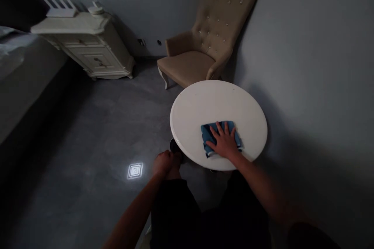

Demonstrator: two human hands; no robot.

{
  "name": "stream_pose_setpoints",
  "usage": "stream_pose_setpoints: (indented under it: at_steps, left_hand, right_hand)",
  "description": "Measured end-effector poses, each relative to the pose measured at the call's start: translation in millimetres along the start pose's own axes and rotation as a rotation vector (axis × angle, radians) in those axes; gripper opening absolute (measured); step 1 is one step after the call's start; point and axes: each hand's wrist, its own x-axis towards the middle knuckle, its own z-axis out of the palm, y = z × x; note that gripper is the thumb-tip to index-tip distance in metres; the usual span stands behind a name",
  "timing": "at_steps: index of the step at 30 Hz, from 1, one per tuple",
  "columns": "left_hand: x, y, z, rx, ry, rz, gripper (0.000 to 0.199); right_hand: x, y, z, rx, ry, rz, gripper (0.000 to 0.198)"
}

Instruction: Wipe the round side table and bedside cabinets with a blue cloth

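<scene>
Folded blue cloth (207,133) is best pressed evenly beneath the right hand (226,144) (splayed wide), against the round tabletop (212,105).

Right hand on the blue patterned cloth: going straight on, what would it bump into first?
Beyond the round white table, the right hand would probably meet the tan buttoned armchair first, though depth is unclear.

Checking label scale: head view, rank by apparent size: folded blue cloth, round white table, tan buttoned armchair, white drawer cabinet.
1. White table and tan armchair: too alike to rank; table nearer
2. White cabinet
3. Blue cloth, partly under right hand
</scene>
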Motion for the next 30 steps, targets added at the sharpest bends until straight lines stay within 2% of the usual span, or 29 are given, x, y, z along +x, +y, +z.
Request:
stream_pose_setpoints:
  at_steps: [5, 11, 14, 16, 19, 21, 23, 26, 30]
  left_hand:
    - [12.0, 0.9, -2.1, 0.006, -0.017, -0.013, 0.050]
    - [25.1, 3.6, -9.2, 0.036, -0.072, -0.058, 0.050]
    - [29.9, 1.6, -9.1, 0.032, -0.082, -0.073, 0.049]
    - [31.3, 0.6, -8.5, 0.031, -0.087, -0.083, 0.049]
    - [31.3, 1.6, -8.1, 0.039, -0.086, -0.089, 0.049]
    - [30.1, 3.8, -8.3, 0.045, -0.071, -0.084, 0.049]
    - [28.0, 6.4, -8.9, 0.047, -0.060, -0.074, 0.049]
    - [22.5, 10.0, -11.0, 0.031, -0.058, -0.050, 0.049]
    - [9.2, 13.0, -16.7, 0.009, -0.033, -0.032, 0.047]
  right_hand:
    - [143.0, 31.6, -29.8, -0.028, 0.044, 0.072, 0.091]
    - [312.0, 66.9, -49.2, 0.015, 0.092, 0.166, 0.101]
    - [366.5, 80.3, -53.7, 0.033, 0.106, 0.175, 0.104]
    - [385.0, 86.0, -54.6, 0.039, 0.124, 0.169, 0.105]
    - [385.9, 88.1, -53.5, 0.014, 0.135, 0.154, 0.105]
    - [369.7, 85.1, -52.1, -0.012, 0.122, 0.154, 0.103]
    - [340.4, 78.6, -50.3, -0.024, 0.112, 0.153, 0.101]
    - [271.9, 62.0, -46.1, -0.038, 0.106, 0.136, 0.097]
    - [143.2, 28.4, -31.4, -0.062, 0.084, 0.088, 0.093]
